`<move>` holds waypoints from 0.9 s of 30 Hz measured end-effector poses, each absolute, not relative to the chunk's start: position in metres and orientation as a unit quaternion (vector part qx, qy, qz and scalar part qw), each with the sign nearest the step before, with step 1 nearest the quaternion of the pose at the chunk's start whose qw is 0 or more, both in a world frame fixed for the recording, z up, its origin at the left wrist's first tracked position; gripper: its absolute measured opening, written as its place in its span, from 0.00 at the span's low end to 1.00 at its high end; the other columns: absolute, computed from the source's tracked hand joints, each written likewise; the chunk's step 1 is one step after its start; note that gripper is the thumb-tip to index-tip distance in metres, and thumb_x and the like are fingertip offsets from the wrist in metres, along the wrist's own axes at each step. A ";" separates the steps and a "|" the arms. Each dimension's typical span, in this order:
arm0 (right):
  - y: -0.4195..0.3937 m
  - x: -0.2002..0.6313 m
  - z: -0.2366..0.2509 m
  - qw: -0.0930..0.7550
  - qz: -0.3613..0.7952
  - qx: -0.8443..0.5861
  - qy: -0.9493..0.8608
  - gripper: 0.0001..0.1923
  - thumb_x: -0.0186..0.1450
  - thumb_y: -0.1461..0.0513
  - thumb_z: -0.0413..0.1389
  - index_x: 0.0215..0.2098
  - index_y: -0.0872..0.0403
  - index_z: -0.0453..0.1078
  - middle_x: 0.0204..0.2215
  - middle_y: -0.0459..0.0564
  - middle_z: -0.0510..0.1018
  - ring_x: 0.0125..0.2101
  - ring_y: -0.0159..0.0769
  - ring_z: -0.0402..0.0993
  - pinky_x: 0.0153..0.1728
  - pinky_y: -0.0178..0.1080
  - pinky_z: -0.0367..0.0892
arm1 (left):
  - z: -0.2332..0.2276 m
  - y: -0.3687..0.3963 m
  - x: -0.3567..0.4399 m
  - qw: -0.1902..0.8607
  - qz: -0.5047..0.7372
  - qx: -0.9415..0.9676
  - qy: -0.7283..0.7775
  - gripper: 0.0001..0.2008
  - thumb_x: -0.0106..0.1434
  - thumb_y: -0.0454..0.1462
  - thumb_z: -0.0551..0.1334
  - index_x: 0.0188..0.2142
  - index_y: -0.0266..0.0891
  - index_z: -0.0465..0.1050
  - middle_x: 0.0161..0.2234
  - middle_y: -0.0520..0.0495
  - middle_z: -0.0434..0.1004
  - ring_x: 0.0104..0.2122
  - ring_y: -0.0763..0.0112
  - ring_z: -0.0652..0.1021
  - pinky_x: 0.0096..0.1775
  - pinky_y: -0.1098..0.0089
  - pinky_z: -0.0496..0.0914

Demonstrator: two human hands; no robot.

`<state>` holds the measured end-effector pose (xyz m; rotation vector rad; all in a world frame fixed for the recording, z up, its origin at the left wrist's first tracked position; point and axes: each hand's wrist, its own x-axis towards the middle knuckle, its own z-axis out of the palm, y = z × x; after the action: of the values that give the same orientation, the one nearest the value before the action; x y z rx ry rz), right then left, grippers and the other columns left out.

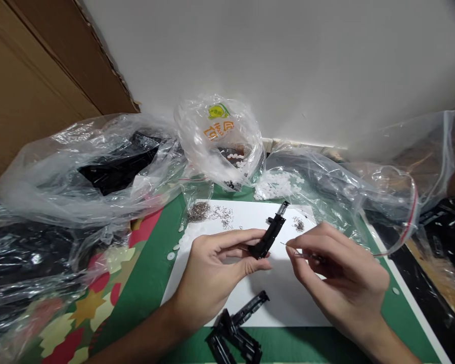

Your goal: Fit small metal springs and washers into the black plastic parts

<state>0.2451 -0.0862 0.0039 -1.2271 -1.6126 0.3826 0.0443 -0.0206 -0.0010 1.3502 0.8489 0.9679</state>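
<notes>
My left hand (220, 268) is closed around a narrow black plastic part (270, 236), held tilted above the white sheet. The part's upper end carries a clear or shiny strip. To the right of it, my right hand (337, 275) is closed, thumb and forefinger pinched on a tiny thin metal piece (283, 244) that points toward the black part without touching it. A slim shiny object also shows within the right fingers, mostly hidden; its kind I cannot make out. Several more black plastic parts (237, 328) lie in a pile at the sheet's near edge.
On the white sheet (284, 303) sit small metal pieces (223, 216), a denser heap (199, 211) and a little cluster (299, 224). White discs (276, 184) lie behind, beside a printed plastic bag (220, 136). Clear bags (98, 167) crowd the left; a cardboard box (41, 55) stands there too.
</notes>
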 end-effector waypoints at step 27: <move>-0.093 0.242 -0.005 0.429 0.049 -0.426 -0.795 0.15 0.70 0.78 0.55 0.49 0.56 0.74 0.34 0.52 0.80 0.28 0.32 0.78 0.27 0.34 0.71 | -0.013 -0.026 0.030 0.198 0.506 0.794 0.271 0.18 0.61 0.23 0.73 0.48 0.40 0.85 0.41 0.53 0.92 0.32 0.72 0.90 0.41 0.81 0.84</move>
<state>0.2422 -0.0933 -0.0050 -1.0645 -1.9834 0.1219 0.0304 -0.0264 -0.0134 2.2226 0.7583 1.4167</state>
